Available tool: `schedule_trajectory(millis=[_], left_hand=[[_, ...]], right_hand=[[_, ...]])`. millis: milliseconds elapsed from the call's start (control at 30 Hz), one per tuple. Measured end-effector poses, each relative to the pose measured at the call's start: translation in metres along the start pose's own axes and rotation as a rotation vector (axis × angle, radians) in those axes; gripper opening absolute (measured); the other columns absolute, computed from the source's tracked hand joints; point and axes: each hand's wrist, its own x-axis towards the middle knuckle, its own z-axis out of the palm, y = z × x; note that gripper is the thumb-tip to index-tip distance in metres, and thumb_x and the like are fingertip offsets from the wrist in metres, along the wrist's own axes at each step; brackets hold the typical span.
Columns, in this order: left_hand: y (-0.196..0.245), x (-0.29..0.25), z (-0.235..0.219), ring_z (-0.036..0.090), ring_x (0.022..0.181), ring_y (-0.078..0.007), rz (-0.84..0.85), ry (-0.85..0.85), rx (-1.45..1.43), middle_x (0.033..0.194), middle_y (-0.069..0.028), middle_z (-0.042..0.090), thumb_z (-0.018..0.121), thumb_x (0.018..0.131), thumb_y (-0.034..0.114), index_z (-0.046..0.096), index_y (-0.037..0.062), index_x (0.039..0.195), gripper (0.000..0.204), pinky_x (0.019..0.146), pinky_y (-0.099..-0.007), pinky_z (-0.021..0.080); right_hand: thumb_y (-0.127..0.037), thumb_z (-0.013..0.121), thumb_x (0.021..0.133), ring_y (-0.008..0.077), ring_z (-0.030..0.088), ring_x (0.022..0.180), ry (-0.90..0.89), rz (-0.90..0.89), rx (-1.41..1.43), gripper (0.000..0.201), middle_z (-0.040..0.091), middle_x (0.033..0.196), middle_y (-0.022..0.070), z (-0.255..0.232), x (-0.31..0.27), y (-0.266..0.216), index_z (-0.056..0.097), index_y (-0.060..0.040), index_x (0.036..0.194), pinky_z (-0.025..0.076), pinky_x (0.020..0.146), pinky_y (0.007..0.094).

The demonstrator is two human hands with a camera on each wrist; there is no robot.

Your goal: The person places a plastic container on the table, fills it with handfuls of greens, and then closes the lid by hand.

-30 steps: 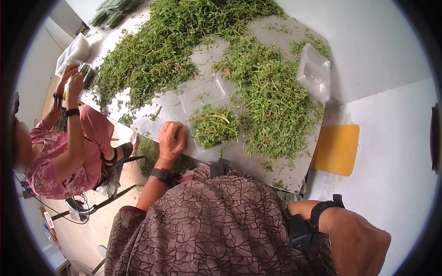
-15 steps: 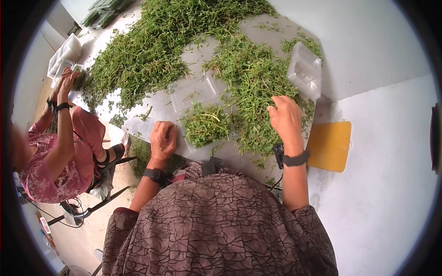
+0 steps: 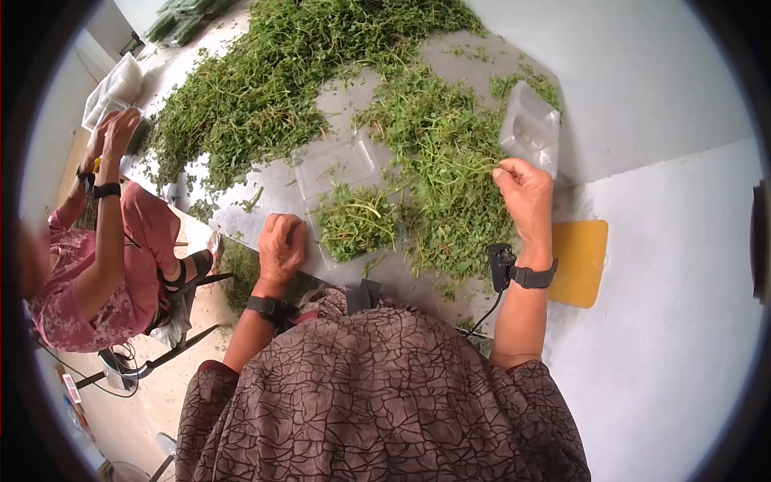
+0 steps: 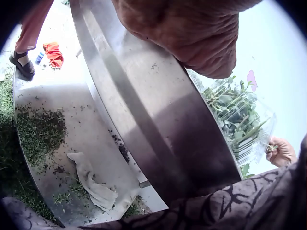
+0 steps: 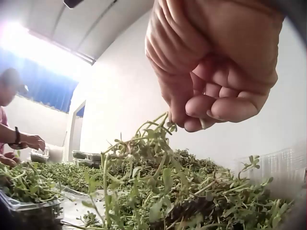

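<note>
Pinching thin green leafy stems (image 5: pixel 152 139) over the big green leafy pile (image 3: pixel 454 205), my right hand (image 3: pixel 528 199) is squeezed on them. My left hand (image 3: pixel 281 246), loosely bent, sits beside the clear plastic box (image 5: pixel 41 210) of cut greens (image 3: pixel 359 222) on the grey table (image 3: pixel 458 63).

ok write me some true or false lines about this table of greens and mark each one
1. The right hand pinches thin green leafy stems. True.
2. The yellow rectangular board is past the right edge of the grey table. True.
3. The left hand grips the board. False: the left hand is by the table's near edge.
4. The clear plastic container beside the left hand is empty. False: that container holds greens.
</note>
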Motion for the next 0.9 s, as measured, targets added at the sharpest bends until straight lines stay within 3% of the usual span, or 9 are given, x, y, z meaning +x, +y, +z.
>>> schedule_trajectory(millis=[100, 167, 233, 267, 400, 500, 633, 767, 900], left_hand=[[-0.002, -0.001, -0.001, 0.057, 0.072, -0.0302, 0.006, 0.001, 0.002, 0.077, -0.0101, 0.058, 0.063, 0.074, -0.003, 0.055, 0.0045, 0.081, 0.013, 0.063, -0.0374, 0.046], [-0.003, -0.001, -0.001, 0.057, 0.072, -0.0301, 0.015, 0.000, 0.011, 0.077, -0.0103, 0.058, 0.063, 0.074, -0.003, 0.055, 0.0044, 0.081, 0.013, 0.063, -0.0373, 0.046], [-0.003, -0.001, 0.000, 0.057, 0.072, -0.0300, 0.013, -0.004, 0.007, 0.077, -0.0105, 0.058, 0.063, 0.074, -0.003, 0.055, 0.0042, 0.081, 0.013, 0.062, -0.0374, 0.046], [-0.003, -0.001, 0.000, 0.057, 0.072, -0.0300, 0.011, -0.003, 0.006, 0.077, -0.0105, 0.058, 0.063, 0.074, -0.003, 0.055, 0.0042, 0.081, 0.013, 0.062, -0.0374, 0.046], [-0.001, -0.001, -0.002, 0.057, 0.072, -0.0302, 0.007, 0.008, 0.000, 0.076, -0.0108, 0.057, 0.063, 0.074, -0.003, 0.055, 0.0041, 0.081, 0.013, 0.062, -0.0373, 0.046], [-0.001, -0.001, -0.001, 0.057, 0.072, -0.0303, 0.012, 0.002, 0.002, 0.076, -0.0110, 0.057, 0.063, 0.073, -0.003, 0.055, 0.0041, 0.081, 0.013, 0.063, -0.0373, 0.046], [-0.004, -0.001, 0.000, 0.056, 0.071, -0.0305, 0.018, 0.019, 0.006, 0.076, -0.0111, 0.057, 0.064, 0.073, -0.002, 0.055, 0.0044, 0.081, 0.013, 0.063, -0.0376, 0.046], [-0.005, -0.001, -0.001, 0.056, 0.071, -0.0307, 0.025, 0.013, 0.012, 0.076, -0.0112, 0.057, 0.064, 0.072, -0.003, 0.055, 0.0046, 0.081, 0.014, 0.063, -0.0379, 0.046], [-0.006, 0.000, -0.001, 0.056, 0.070, -0.0308, 0.047, 0.023, -0.013, 0.075, -0.0113, 0.057, 0.063, 0.072, -0.003, 0.055, 0.0046, 0.081, 0.014, 0.062, -0.0382, 0.045]], right_hand=[[-0.005, 0.063, 0.080, 0.0029, 0.046, 0.056, 0.006, 0.015, 0.385, 0.008, 0.054, 0.059, -0.0033, 0.007, 0.004, -0.003, 0.066, 0.0021, 0.083, 0.037, 0.050, 0.0222], [-0.007, 0.064, 0.080, 0.0053, 0.049, 0.056, 0.001, 0.015, 0.377, 0.011, 0.057, 0.060, 0.0010, 0.012, 0.009, -0.001, 0.066, 0.0027, 0.084, 0.039, 0.051, 0.0241], [-0.011, 0.065, 0.079, 0.0124, 0.055, 0.056, -0.005, -0.017, -0.048, 0.015, 0.063, 0.065, 0.0094, 0.021, 0.016, 0.004, 0.066, 0.0033, 0.083, 0.042, 0.055, 0.0282], [-0.016, 0.069, 0.077, 0.0248, 0.061, 0.060, -0.067, 0.031, -0.177, 0.024, 0.065, 0.072, 0.0182, 0.026, 0.019, 0.008, 0.064, 0.0029, 0.090, 0.046, 0.058, 0.0351], [-0.028, 0.075, 0.072, 0.0350, 0.063, 0.064, 0.011, -0.261, -0.603, 0.044, 0.065, 0.069, 0.0187, 0.042, 0.018, 0.010, 0.059, 0.0003, 0.102, 0.049, 0.060, 0.0425], [-0.034, 0.074, 0.073, 0.0346, 0.064, 0.072, -0.149, -0.174, -0.708, 0.048, 0.065, 0.071, 0.0163, 0.051, 0.018, -0.001, 0.060, -0.0012, 0.105, 0.049, 0.068, 0.0427], [-0.035, 0.075, 0.072, 0.0348, 0.061, 0.062, -0.265, -0.152, -0.763, 0.042, 0.062, 0.062, 0.0151, 0.064, 0.019, -0.006, 0.059, -0.0005, 0.088, 0.047, 0.059, 0.0452], [-0.018, 0.070, 0.071, 0.0258, 0.054, 0.044, -0.051, -0.476, -0.784, 0.020, 0.054, 0.051, 0.0122, 0.074, 0.019, 0.027, 0.059, -0.0023, 0.067, 0.042, 0.044, 0.0364], [-0.012, 0.064, 0.071, 0.0269, 0.054, 0.045, 0.063, -0.458, -0.702, 0.013, 0.054, 0.052, 0.0131, 0.067, 0.011, 0.019, 0.059, -0.0031, 0.064, 0.041, 0.044, 0.0360]])
